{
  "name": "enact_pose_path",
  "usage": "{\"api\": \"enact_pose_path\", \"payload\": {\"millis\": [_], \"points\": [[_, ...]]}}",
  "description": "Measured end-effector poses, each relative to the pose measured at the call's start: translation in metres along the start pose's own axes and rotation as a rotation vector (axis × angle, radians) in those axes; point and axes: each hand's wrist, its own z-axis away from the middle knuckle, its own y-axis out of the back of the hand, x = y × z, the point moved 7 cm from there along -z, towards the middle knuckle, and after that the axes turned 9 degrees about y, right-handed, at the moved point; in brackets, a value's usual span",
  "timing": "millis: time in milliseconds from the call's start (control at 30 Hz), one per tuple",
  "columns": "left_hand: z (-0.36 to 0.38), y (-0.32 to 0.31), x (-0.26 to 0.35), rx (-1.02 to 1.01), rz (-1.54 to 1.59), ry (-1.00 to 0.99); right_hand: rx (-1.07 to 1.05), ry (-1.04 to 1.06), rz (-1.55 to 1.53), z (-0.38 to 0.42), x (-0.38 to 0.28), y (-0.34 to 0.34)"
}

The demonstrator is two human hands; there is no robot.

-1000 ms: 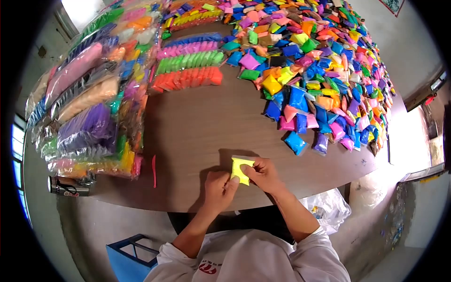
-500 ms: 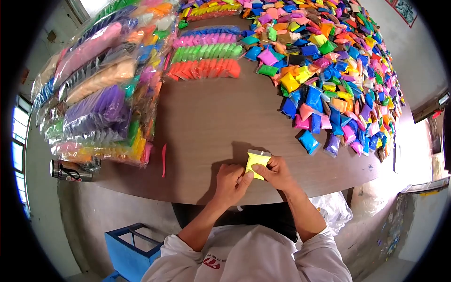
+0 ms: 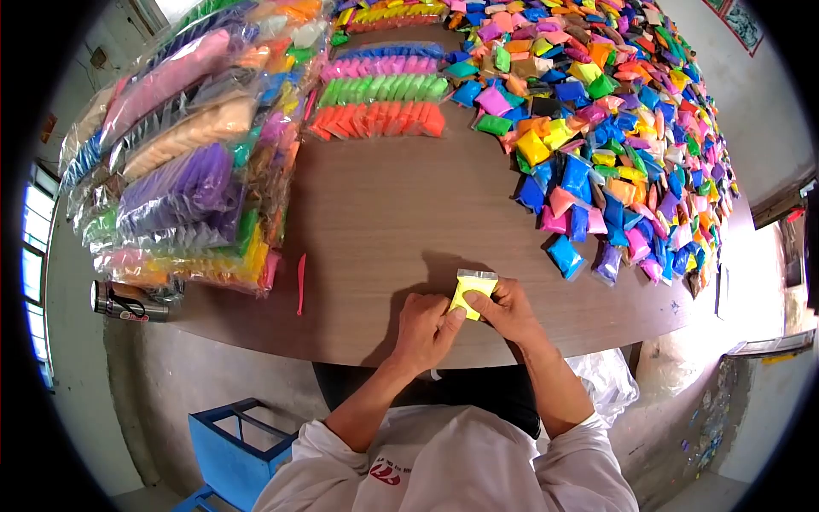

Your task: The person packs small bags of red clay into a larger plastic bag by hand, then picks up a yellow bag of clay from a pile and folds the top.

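Note:
A small bright yellow packet (image 3: 474,281) with a clear sealed top strip is held upright above the near edge of the table. My right hand (image 3: 512,314) grips it from the right, thumb pressed flat across its front. On the other side, my left hand (image 3: 424,328) is closed, its fingers curled and its thumb against the packet's lower left edge. The fingers behind the packet are hidden.
A pink plastic tool (image 3: 300,285) lies left of my hands on the brown table (image 3: 384,205). Clear bags of coloured packets (image 3: 175,192) are stacked at left, beside a steel flask (image 3: 128,302). Loose packets (image 3: 597,136) cover the right; a blue stool (image 3: 230,448) stands below.
The view has shifted slightly, moving the table's contents a little in the frame. Both hands keep nearly the same hold on the yellow packet.

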Motion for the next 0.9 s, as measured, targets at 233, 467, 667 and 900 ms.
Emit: {"api": "enact_pose_path", "payload": {"millis": [233,467,667,900], "points": [[0.0,0.002,-0.003,0.063,0.071,0.03,-0.127,-0.066,0.197,-0.006,0.003,-0.004],[0.0,0.002,0.002,0.041,-0.021,-0.022,-0.112,-0.006,0.133,-0.003,0.005,-0.001],[0.0,0.004,-0.007,0.026,0.103,0.056,-0.039,-0.092,0.123,-0.001,0.009,-0.003],[0.001,0.006,0.006,0.061,0.038,-0.047,-0.071,-0.014,0.055,-0.001,0.002,-0.006]]}}
